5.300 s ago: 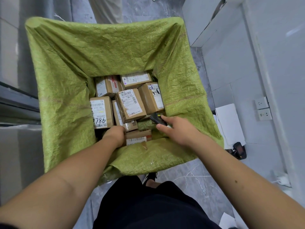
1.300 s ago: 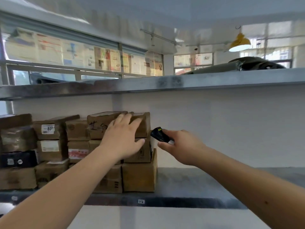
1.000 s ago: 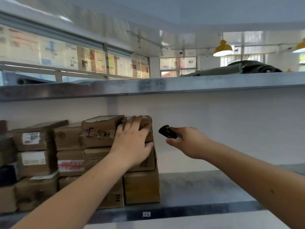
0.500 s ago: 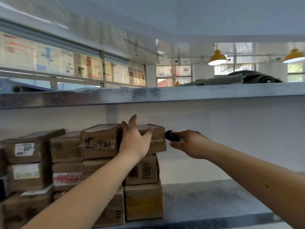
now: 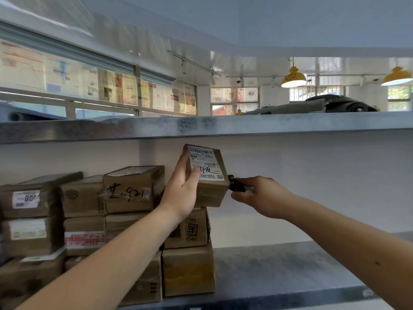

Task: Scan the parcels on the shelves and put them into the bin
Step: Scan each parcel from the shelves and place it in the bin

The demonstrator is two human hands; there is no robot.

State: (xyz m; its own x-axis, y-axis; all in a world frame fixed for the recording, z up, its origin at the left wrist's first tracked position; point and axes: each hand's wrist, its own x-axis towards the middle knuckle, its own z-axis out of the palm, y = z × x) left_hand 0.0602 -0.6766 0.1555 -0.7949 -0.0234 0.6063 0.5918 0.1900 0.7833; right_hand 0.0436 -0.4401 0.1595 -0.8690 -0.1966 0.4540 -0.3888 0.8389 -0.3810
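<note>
Currently, left hand (image 5: 181, 193): fingers curled round a parcel (image 5: 207, 175), tilted, label facing the camera.
Right hand (image 5: 261, 195): fingers closed on a black scanner (image 5: 235, 186), just beside the parcel's right edge.
Parcel: held clear above the stack (image 5: 134, 220).
Stack: on the shelf (image 5: 279, 271), left side.

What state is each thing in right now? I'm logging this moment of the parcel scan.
Left hand: grips the lifted parcel.
Lifted parcel: off the stack, tilted, label facing the camera.
Right hand: holds the scanner.
Scanner: beside the parcel's right edge; whether they touch is unclear.
Stacked parcels: on the lower shelf, closed.
Lower shelf: right part bare.
Yellow lamps: hanging; lit or not unclear.
</note>
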